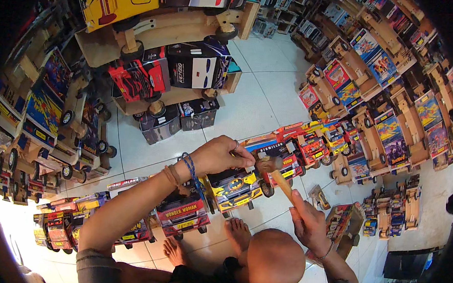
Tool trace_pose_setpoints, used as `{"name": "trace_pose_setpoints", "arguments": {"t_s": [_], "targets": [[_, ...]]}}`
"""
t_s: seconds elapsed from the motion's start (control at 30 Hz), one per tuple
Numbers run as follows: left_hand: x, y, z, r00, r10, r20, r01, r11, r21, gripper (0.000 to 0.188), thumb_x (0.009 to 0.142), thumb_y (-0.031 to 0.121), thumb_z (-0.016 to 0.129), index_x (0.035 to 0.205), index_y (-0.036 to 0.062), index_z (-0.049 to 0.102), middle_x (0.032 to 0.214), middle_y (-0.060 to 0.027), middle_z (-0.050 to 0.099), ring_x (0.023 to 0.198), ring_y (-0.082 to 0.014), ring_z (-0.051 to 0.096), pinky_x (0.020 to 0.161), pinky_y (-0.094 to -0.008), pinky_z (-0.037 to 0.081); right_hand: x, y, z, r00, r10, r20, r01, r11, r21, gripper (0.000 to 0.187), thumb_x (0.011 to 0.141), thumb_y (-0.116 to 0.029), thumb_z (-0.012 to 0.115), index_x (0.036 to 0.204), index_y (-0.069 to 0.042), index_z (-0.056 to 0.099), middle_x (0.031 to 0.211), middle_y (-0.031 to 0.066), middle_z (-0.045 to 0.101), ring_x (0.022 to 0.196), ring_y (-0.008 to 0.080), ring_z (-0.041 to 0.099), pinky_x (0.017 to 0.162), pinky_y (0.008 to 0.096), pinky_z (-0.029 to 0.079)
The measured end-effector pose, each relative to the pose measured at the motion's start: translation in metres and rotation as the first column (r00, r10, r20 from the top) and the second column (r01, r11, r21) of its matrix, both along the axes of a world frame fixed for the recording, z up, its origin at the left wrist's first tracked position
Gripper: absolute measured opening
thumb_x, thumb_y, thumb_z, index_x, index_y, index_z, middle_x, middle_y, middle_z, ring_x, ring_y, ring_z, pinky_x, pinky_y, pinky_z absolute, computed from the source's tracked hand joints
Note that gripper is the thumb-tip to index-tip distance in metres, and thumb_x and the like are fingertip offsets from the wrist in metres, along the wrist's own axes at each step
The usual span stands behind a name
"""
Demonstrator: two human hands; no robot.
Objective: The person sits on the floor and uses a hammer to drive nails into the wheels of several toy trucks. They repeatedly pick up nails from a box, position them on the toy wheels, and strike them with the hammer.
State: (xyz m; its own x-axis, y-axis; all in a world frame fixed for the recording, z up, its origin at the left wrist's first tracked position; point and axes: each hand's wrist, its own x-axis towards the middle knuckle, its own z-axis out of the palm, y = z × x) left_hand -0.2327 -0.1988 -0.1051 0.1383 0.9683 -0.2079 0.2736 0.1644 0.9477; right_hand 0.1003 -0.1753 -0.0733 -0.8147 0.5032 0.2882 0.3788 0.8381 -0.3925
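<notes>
Work on the yellow-and-black toy truck (238, 190) is looking partway along, judging by how you are holding things: its front panel, plate and wheels are already showing in place, while some small fixing near its upper edge is probably going on. Your right hand (309, 221) is clamping the wooden handle of the hammer (282, 185), whose head is hovering beside your left fingertips; whether it is touching anything, you cannot tell from here. Your left hand (216, 155) is reaching over the truck with thumb and finger drawn near each other, and whether they are pinching a small part is not showing clearly. The truck is standing upright on the tiled floor (259, 99), near your bare feet, between a red-fronted truck (184, 214) on the left and a red-and-black truck (288, 168) on the right. Those neighbours are wearing their front panels too, so little seems to be remaining on the faces you are seeing, though how many are needing the hammer is not showing. Your truck's nose is pointing toward you, turning slightly rightward; its long axis is running away from you, across the line of the row, with your hand and forearm hiding much of its rear.
</notes>
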Motion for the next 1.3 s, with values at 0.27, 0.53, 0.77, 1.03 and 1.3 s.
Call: {"name": "trace_pose_setpoints", "arguments": {"t_s": [0.27, 0.53, 0.77, 1.03, 1.3], "targets": [[0.0, 0.002, -0.001, 1.0, 0.019, -0.001, -0.019, 1.0, -0.007, 0.024, 0.094, 0.024, 0.074, 0.112, 0.0093, 0.078, 0.087, -0.0025, 0.074, 0.076, -0.0079, 0.063, 0.072, -0.0265, 0.052, -0.001, -0.006, 0.002, 0.987, 0.013, 0.158, 0.004, 0.995, -0.102, 0.066, 0.094, -0.012, 0.067, 0.155, -0.024, 0.044, 0.07, 0.0084, 0.056, 0.051, 0.0264, 0.056, 0.047, 0.0405, 0.048], [0.003, 0.002, -0.003, 0.999, 0.035, 0.042, -0.037, 0.999, 0.028, 0.026, 0.092, 0.027, 0.076, 0.11, 0.0083, 0.079, 0.086, -0.0045, 0.075, 0.076, -0.0088, 0.063, 0.072, -0.0267, 0.052, 0.0, -0.006, 0.001, 0.967, 0.08, 0.242, -0.045, 0.988, -0.146, 0.067, 0.097, -0.014, 0.065, 0.157, -0.011, 0.037, 0.067, 0.0093, 0.058, 0.051, 0.0285, 0.058, 0.049, 0.0415, 0.047], [0.001, 0.0, 0.002, 0.998, -0.016, -0.067, 0.019, 0.999, 0.045, 0.03, 0.096, 0.029, 0.073, 0.118, 0.0081, 0.076, 0.091, 0.0009, 0.072, 0.081, -0.003, 0.058, 0.073, -0.021, 0.049, 0.037, -0.012, -0.002, 0.79, -0.478, -0.384, 0.26, 0.828, -0.497, 0.061, 0.102, -0.029, 0.057, 0.152, -0.002, 0.036, 0.064, -0.0015, 0.05, 0.052, 0.0104, 0.046, 0.049, 0.0264, 0.039], [0.017, -0.007, 0.015, 0.988, 0.134, 0.08, -0.128, 0.989, -0.079, 0.033, 0.097, 0.024, 0.072, 0.12, 0.0014, 0.073, 0.087, 0.0051, 0.065, 0.074, -0.0032, 0.05, 0.065, -0.0203, 0.041, 0.211, 0.024, -0.055, 0.393, -0.918, -0.051, 0.617, 0.304, -0.726, 0.033, 0.104, -0.03, 0.055, 0.118, -0.003, 0.065, 0.076, 0.0054, 0.062, 0.078, 0.0148, 0.066, 0.07, 0.0354, 0.054], [0.015, -0.009, 0.021, 0.985, 0.152, 0.081, -0.142, 0.983, -0.113, 0.03, 0.1, 0.024, 0.068, 0.12, 0.0018, 0.072, 0.087, 0.0037, 0.063, 0.075, -0.0053, 0.049, 0.069, -0.0208, 0.041, 0.379, -0.063, -0.179, 0.308, -0.868, 0.389, 0.951, 0.297, -0.092, 0.058, 0.087, -0.044, 0.074, 0.132, -0.009, 0.06, 0.103, 0.025, 0.07, 0.086, 0.0364, 0.07, 0.082, 0.0599, 0.048]]}}
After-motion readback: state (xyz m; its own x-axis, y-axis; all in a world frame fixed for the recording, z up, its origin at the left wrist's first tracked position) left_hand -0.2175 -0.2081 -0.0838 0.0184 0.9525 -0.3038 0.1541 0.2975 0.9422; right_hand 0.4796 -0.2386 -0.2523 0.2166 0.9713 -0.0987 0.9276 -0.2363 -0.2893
